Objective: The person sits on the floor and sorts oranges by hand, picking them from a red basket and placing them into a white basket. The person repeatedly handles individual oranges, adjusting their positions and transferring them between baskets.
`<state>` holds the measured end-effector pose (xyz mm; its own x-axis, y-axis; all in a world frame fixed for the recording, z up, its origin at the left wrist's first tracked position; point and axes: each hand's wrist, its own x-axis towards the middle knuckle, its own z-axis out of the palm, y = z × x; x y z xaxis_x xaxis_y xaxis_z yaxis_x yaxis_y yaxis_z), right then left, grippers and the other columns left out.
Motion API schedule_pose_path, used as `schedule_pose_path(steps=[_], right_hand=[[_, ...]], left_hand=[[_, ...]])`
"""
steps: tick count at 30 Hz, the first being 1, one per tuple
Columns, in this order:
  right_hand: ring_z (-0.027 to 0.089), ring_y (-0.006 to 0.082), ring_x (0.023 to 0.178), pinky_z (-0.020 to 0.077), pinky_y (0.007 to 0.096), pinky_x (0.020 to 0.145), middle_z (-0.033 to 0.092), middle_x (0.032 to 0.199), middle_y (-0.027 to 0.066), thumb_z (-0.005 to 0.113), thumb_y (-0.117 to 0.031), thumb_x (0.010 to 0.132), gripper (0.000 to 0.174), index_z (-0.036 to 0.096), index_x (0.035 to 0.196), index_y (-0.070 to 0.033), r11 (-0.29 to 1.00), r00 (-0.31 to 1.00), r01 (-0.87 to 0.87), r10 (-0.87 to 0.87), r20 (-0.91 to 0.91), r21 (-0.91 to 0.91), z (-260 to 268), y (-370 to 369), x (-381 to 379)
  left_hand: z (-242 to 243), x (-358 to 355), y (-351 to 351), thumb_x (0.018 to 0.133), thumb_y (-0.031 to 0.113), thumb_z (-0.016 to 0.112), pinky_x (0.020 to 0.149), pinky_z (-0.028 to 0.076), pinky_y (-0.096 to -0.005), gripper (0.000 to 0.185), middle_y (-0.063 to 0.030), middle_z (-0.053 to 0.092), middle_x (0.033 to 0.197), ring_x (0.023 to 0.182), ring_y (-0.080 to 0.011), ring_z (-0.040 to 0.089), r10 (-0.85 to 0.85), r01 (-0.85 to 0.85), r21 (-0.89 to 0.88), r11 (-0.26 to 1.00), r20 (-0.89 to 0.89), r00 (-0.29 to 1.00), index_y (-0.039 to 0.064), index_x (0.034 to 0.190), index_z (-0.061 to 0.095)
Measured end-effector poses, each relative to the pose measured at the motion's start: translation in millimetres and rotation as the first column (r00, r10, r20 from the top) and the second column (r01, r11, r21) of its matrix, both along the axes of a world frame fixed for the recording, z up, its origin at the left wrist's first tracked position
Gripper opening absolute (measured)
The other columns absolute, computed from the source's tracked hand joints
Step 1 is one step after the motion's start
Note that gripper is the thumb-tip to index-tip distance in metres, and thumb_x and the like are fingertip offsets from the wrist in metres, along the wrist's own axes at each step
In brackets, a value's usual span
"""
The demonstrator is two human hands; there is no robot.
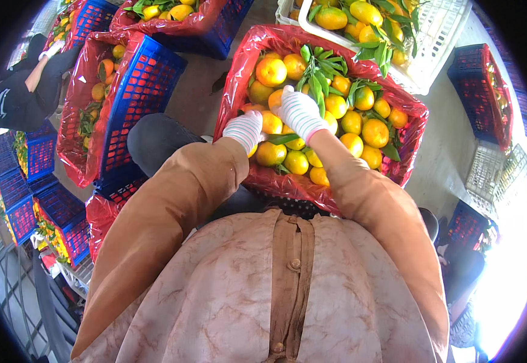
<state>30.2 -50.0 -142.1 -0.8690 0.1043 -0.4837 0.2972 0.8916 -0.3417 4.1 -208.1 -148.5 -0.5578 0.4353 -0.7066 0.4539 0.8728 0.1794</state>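
A crate lined with red plastic film (286, 183) stands before me, holding many orange and yellow-green citrus fruits (270, 154) with green leaves (320, 72). Both my hands wear white gloves with thin stripes. My left hand (245, 129) is over the crate's left part, its fingers curled beside an orange fruit (271, 122); what lies inside them is hidden. Close by on the right, my right hand (300, 113) is bent over the fruit, its fingertips near another orange fruit (275, 98). Whether it grips anything cannot be told.
A white plastic crate (431, 45) with leafy citrus overlaps the far right edge of the lined crate. Blue crates with red liners (141, 90) stand at the left, more at the right (472, 90). A person in dark clothes (23, 95) is at the far left.
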Motion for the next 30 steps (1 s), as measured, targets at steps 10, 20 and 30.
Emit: schedule_pose_path(steps=[10,20,30], right_hand=[[0.066,0.0366,0.105,0.0544,0.0448,0.086,0.065,0.115,0.0210,0.071,-0.021,0.082,0.058,0.052,0.135,-0.006,0.943,0.899,-0.260,0.316,-0.303,0.209,-6.0,21.6,-66.4],[0.060,0.0394,0.117,0.0489,0.0445,0.099,0.064,0.123,0.0223,0.081,-0.032,0.074,0.073,0.053,0.138,-0.012,0.944,0.943,-0.318,0.303,-0.139,-0.095,-9.8,48.6,-106.4],[0.067,0.0402,0.098,0.0525,0.0447,0.091,0.069,0.107,0.0231,0.076,-0.030,0.080,0.057,0.056,0.127,-0.004,0.966,0.963,-0.259,0.258,-0.078,-0.002,-32.0,31.3,-84.5]], left_hand=[[-2.1,-18.1,14.1,0.091,0.028,0.063,0.101,0.048,-0.0489,0.055,-0.0224,0.039,0.148,0.120,-0.0412,0.058,0.338,-0.308,0.246,0.919,-0.086,0.937,0.005,0.137,0.044],[-6.3,-35.8,28.5,0.090,0.014,0.055,0.093,0.053,-0.0524,0.061,-0.0250,0.030,0.153,0.110,-0.0439,0.063,0.098,-0.079,0.189,0.979,-0.093,0.991,0.015,0.148,0.037],[-10.9,-28.5,29.9,0.095,0.020,0.048,0.082,0.057,-0.0491,0.064,-0.0121,0.031,0.159,0.105,-0.0311,0.070,-0.059,0.031,-0.188,0.982,-0.141,0.988,0.013,0.155,0.028]])
